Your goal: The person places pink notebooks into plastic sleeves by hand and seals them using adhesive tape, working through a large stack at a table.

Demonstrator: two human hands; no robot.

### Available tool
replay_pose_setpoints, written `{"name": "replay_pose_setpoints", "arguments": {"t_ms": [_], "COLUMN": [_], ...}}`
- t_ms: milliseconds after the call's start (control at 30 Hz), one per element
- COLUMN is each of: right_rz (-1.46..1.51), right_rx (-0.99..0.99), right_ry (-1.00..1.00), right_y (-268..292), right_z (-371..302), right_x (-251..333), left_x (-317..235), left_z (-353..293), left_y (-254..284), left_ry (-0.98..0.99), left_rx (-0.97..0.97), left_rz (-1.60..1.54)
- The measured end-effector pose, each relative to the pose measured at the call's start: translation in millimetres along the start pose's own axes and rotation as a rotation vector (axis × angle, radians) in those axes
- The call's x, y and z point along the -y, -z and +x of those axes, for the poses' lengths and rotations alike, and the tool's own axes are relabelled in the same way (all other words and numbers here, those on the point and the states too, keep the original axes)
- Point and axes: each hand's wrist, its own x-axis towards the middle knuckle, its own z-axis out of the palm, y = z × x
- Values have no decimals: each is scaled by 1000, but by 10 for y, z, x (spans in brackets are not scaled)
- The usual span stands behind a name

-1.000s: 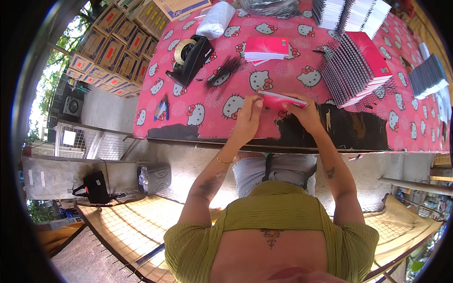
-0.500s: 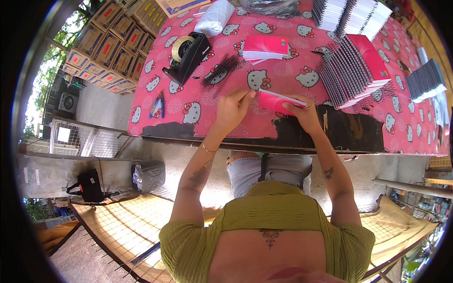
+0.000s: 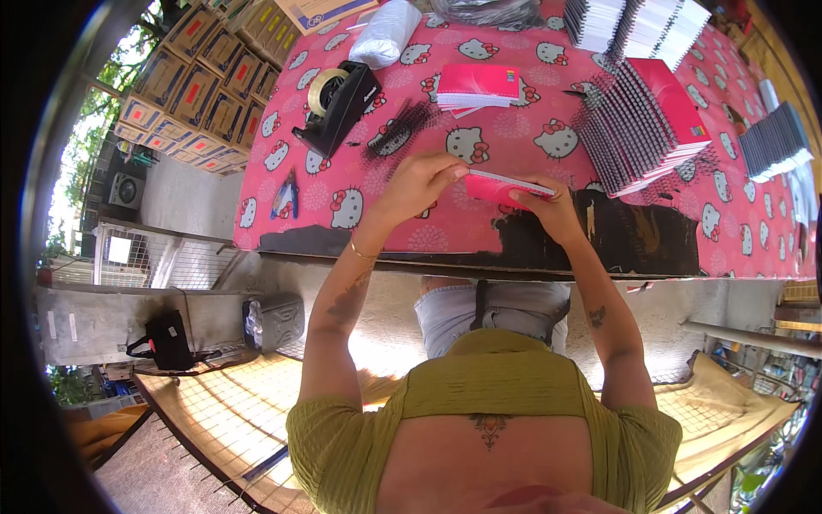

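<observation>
A thin pink notebook point(image 3: 495, 188) is held tilted above the near side of the table, its white page edge and punched margin facing up. My right hand point(image 3: 556, 208) grips its right end, thumb across the cover. At the left end of the margin, my left hand point(image 3: 421, 184) is closed in a pinch; what sits between the fingertips is too small to make out. Black spiral coils point(image 3: 401, 130) lie loose beyond my left hand. Farther back is a small pile of unbound pink-covered booklets point(image 3: 478, 84). A tall stack of spiral-bound pink notebooks point(image 3: 638, 128) stands to the right.
On the pink patterned tabletop point(image 3: 342, 236) are a black tape dispenser point(image 3: 349, 110), small pliers point(image 3: 286, 197), and a white plastic roll point(image 3: 385, 34). White spiral notebooks point(image 3: 638, 30) stand at the back right, dark ones point(image 3: 775, 144) at far right. Cardboard boxes point(image 3: 197, 68) are piled left.
The notebook has tipped, so less of its cover shows. My left hand has turned slightly at the notebook's left end, its forearm shifting left; my right hand keeps its grip.
</observation>
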Motion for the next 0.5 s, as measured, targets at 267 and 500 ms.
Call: {"name": "replay_pose_setpoints", "arguments": {"t_ms": [267,500], "right_rz": [33,211], "right_rx": [-19,-163], "right_ry": [-3,-33], "right_y": [-8,-103], "right_z": [-3,-72], "right_x": [-15,141], "left_x": [-95,-423], "left_z": [143,-232], "left_y": [-23,-739], "left_ry": [-72,-40], "left_rx": [45,-242], "left_rz": [175,783]}}
